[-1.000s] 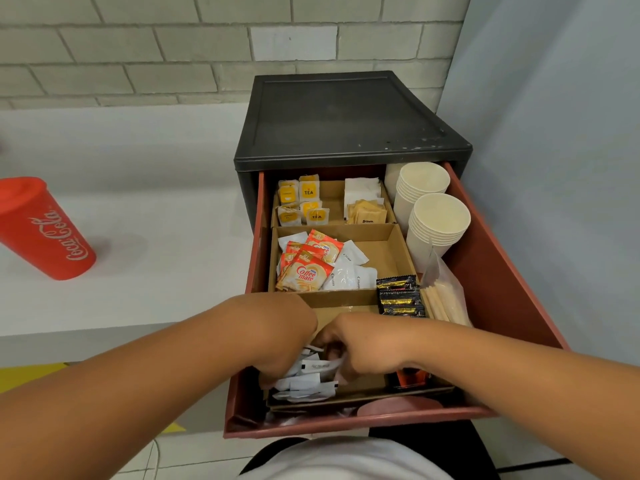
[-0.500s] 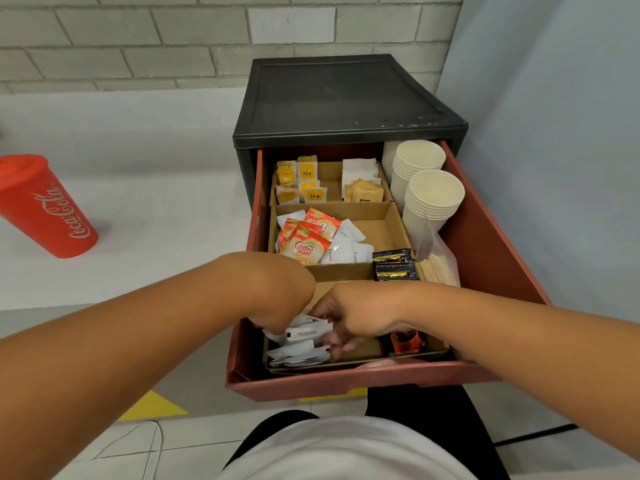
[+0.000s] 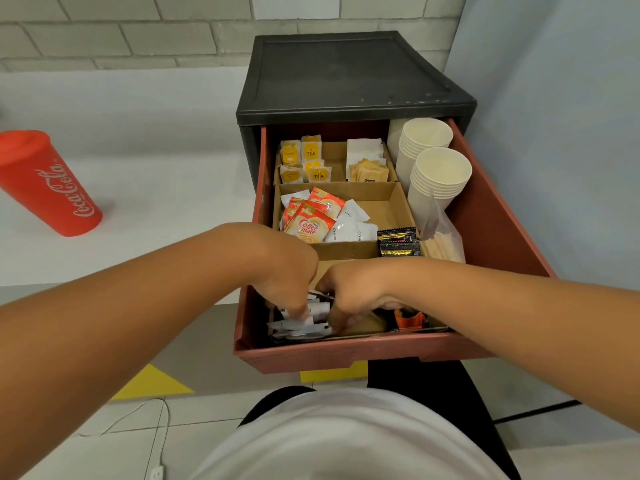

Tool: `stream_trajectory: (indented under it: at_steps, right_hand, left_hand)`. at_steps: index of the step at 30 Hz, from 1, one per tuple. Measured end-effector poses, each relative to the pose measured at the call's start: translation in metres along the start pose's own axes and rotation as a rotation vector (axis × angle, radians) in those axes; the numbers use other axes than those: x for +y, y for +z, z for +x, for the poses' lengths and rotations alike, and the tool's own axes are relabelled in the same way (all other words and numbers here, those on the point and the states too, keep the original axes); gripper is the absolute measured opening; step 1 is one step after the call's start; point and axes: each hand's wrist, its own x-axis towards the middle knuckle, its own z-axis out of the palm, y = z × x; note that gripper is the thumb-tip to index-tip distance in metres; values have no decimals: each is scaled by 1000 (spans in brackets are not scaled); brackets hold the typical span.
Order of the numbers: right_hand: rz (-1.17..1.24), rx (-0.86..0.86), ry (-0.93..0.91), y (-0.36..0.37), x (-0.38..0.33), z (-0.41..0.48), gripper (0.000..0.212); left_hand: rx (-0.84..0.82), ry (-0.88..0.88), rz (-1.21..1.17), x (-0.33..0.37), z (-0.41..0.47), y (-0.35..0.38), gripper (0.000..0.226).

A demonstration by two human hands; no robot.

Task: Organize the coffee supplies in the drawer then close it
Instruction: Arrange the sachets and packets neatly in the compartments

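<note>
The black cabinet (image 3: 346,74) stands against the wall with its red drawer (image 3: 502,237) pulled well out, so closing comes last and needs both hands clear of the front edge. Inside, a cardboard divider tray (image 3: 391,206) sorts most of the stock. The paper cups (image 3: 440,174) stand stacked along the right wall, with tea bags (image 3: 304,161) and brown sugar packets (image 3: 369,173) in the rear cells and creamer sachets (image 3: 308,226) in the middle cell. The step in hand seems to be tidying the front compartment, where both hands work close together. The left hand (image 3: 287,282) reaches down with its fingers curled round a few of the white sachets (image 3: 304,323), which lie in a loose, fanned heap at the front left of the drawer. The right hand (image 3: 353,296) is also curled, with its tips at the heap's right edge, but whether it grasps anything I cannot tell. To do this well, I judge it best to gather the heap from both sides, square the sachets into one flat stack facing the same way, and press them low so nothing stands above the drawer's rim. The small orange packet (image 3: 408,320) just right of the hands should stay in its own corner rather than be swept into the pile. Thin sachets slide easily, so a light, even squeeze suits them better than a hard pinch.
</note>
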Motion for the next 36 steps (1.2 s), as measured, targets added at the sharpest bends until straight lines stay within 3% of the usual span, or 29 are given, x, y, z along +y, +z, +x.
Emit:
stream_trajectory:
  at_steps: [4,9,18,20,23,25,30,36]
  right_hand:
    - [-19,12,-12,-4,1,-3,47]
    - [165,-51,-17,0,3,-3,44]
    - [141,-43,-69,3,0,-4,50]
    - [137,-55,-65,-2,0,-5,51]
    - [-14,-19,-68,-9,2,-2,76]
    - [-132,7,-63,-8,2,-1,79]
    - [-330,23,-84,0,3,4,70]
    - [-126,43,-51,2,2,8,47]
  left_hand:
    - [67,9,43,-3,2,3,41]
    - [89,-5,28,0,4,2,54]
    - [90,-50,79,3,-2,3,75]
    - [89,-43,98,5,-3,4,72]
    - [120,-54,153,11,-1,13,53]
    - [146,-68,176,13,2,19,46]
    - [139,-62,150,18,6,27,32]
    - [108,-58,195,17,5,23,35]
